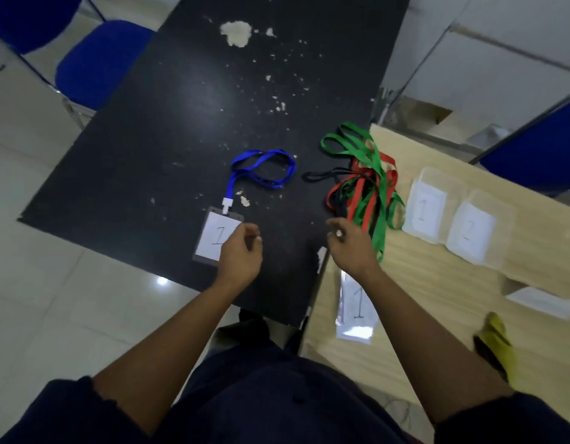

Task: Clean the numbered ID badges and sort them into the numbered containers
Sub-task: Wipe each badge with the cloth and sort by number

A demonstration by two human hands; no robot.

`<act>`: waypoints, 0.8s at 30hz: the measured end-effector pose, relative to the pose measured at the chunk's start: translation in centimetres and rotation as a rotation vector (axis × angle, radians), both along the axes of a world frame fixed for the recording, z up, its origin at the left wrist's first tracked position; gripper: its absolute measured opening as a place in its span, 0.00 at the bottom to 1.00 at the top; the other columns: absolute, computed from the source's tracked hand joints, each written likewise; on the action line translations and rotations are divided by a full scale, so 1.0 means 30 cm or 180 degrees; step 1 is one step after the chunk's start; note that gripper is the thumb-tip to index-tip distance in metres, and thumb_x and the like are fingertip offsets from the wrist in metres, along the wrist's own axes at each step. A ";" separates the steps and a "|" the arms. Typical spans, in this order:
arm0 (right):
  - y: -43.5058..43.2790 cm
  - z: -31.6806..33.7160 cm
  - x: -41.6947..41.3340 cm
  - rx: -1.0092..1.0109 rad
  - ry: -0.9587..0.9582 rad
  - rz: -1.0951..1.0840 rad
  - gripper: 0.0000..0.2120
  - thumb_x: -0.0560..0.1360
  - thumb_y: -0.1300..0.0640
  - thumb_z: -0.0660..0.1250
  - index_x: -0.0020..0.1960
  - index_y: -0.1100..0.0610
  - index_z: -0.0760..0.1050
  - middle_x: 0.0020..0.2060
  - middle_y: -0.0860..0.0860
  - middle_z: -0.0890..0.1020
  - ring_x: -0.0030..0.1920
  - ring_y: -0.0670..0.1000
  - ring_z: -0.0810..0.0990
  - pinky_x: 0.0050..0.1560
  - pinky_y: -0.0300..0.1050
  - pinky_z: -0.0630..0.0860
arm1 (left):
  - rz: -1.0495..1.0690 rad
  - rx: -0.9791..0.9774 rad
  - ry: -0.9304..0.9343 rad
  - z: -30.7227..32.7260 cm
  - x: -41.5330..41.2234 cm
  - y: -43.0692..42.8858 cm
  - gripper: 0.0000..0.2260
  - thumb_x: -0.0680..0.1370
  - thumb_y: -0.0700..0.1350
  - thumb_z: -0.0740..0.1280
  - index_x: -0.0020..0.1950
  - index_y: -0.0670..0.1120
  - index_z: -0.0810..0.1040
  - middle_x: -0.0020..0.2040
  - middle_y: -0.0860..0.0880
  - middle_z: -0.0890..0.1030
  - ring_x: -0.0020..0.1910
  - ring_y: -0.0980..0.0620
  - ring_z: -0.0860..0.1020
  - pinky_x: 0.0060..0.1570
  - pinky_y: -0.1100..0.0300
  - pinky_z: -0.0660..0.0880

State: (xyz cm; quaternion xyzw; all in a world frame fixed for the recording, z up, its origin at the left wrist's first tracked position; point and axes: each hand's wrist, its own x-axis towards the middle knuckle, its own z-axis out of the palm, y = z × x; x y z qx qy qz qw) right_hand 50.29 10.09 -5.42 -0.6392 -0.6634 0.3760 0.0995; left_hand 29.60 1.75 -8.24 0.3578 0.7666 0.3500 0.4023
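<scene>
One chipped blk table [142,149], tile floor [37,267]

Badge marked 1 [211,233] sits just left of the left hand [240,251], its lanyard [261,168] trailing away beyond. Beyond the right hand [352,248], a tangle of lanyards [363,184]; to its right, container 1 [450,182], then container 2 [498,213]. Nearer, under that forearm, a second badge [357,312].

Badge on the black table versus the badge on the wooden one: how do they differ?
The black-table badge has a blue lanyard clipped on; the wooden-table badge shows none in view. The black-table badge sits in a dark frame; the wooden-table badge looks like a clear sleeve. The left hand overlaps the black-table badge's corner; the right forearm crosses the wooden-table badge's top edge. Both show a handwritten 1 on white paper.
</scene>
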 end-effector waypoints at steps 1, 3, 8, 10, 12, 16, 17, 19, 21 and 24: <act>-0.027 -0.005 0.050 -0.0012 -0.0010 -0.0149 0.14 0.77 0.64 0.65 0.61 0.59 0.78 0.56 0.55 0.83 0.49 0.51 0.80 0.47 0.27 0.67 | -0.0181 -0.0057 -0.0079 -0.005 0.042 -0.009 0.06 0.80 0.41 0.66 0.55 0.50 0.75 0.53 0.51 0.80 0.52 0.54 0.77 0.49 0.68 0.73; -0.081 -0.016 0.147 -0.0045 -0.0024 -0.0413 0.13 0.77 0.63 0.65 0.61 0.60 0.79 0.55 0.55 0.83 0.48 0.52 0.80 0.44 0.22 0.64 | -0.0550 -0.0191 -0.0249 -0.017 0.121 -0.028 0.06 0.81 0.42 0.66 0.56 0.50 0.75 0.54 0.51 0.81 0.54 0.54 0.78 0.50 0.69 0.71; -0.192 -0.042 0.327 -0.0115 -0.0093 -0.0885 0.11 0.78 0.61 0.64 0.59 0.59 0.79 0.54 0.54 0.83 0.52 0.55 0.81 0.49 0.36 0.68 | -0.1176 -0.0434 -0.0444 -0.037 0.291 -0.053 0.09 0.81 0.43 0.66 0.61 0.46 0.78 0.56 0.49 0.81 0.54 0.54 0.78 0.52 0.67 0.71; -0.222 -0.052 0.376 -0.0119 -0.0077 -0.1066 0.11 0.78 0.62 0.64 0.59 0.60 0.79 0.54 0.55 0.83 0.53 0.55 0.81 0.50 0.38 0.70 | -0.1266 -0.0538 -0.0433 -0.041 0.358 -0.051 0.12 0.81 0.43 0.66 0.63 0.45 0.78 0.57 0.48 0.81 0.55 0.54 0.79 0.52 0.66 0.73; -0.247 -0.061 0.408 -0.0110 -0.0042 -0.1247 0.12 0.78 0.62 0.65 0.60 0.61 0.79 0.54 0.55 0.83 0.53 0.55 0.81 0.52 0.39 0.71 | -0.1308 -0.0662 -0.0403 -0.042 0.416 -0.051 0.13 0.81 0.43 0.66 0.65 0.44 0.77 0.58 0.47 0.81 0.56 0.51 0.79 0.56 0.59 0.77; -0.273 -0.082 0.442 -0.0203 0.0001 -0.1355 0.14 0.77 0.61 0.65 0.62 0.61 0.78 0.56 0.55 0.82 0.54 0.54 0.80 0.51 0.36 0.69 | -0.1350 -0.0737 -0.0393 -0.043 0.502 -0.057 0.10 0.81 0.40 0.65 0.61 0.45 0.79 0.54 0.50 0.81 0.52 0.53 0.80 0.51 0.57 0.79; -0.278 -0.090 0.447 -0.0263 0.0002 -0.1325 0.15 0.78 0.61 0.64 0.63 0.61 0.78 0.57 0.56 0.82 0.56 0.54 0.80 0.51 0.35 0.68 | -0.1328 -0.0726 -0.0371 -0.044 0.517 -0.059 0.09 0.80 0.40 0.65 0.59 0.46 0.80 0.52 0.52 0.81 0.49 0.56 0.79 0.47 0.63 0.77; -0.285 -0.107 0.453 -0.0393 0.0040 -0.1262 0.16 0.78 0.60 0.64 0.65 0.61 0.77 0.59 0.56 0.81 0.59 0.55 0.79 0.53 0.35 0.67 | -0.1281 -0.0688 -0.0295 -0.041 0.543 -0.064 0.08 0.80 0.38 0.64 0.55 0.49 0.79 0.48 0.54 0.79 0.44 0.62 0.77 0.40 0.75 0.72; -0.290 -0.117 0.455 -0.0474 0.0130 -0.1259 0.15 0.78 0.59 0.65 0.63 0.60 0.77 0.58 0.56 0.82 0.58 0.55 0.80 0.54 0.36 0.68 | -0.1206 -0.0674 -0.0257 -0.036 0.563 -0.068 0.08 0.80 0.38 0.64 0.53 0.49 0.79 0.47 0.54 0.79 0.43 0.62 0.76 0.38 0.75 0.69; -0.292 -0.122 0.458 -0.0410 0.0316 -0.1361 0.11 0.77 0.55 0.68 0.58 0.57 0.80 0.51 0.53 0.83 0.50 0.51 0.81 0.50 0.37 0.71 | -0.1031 -0.0687 -0.0253 -0.029 0.581 -0.069 0.07 0.80 0.38 0.64 0.50 0.50 0.77 0.43 0.56 0.78 0.44 0.59 0.75 0.40 0.70 0.69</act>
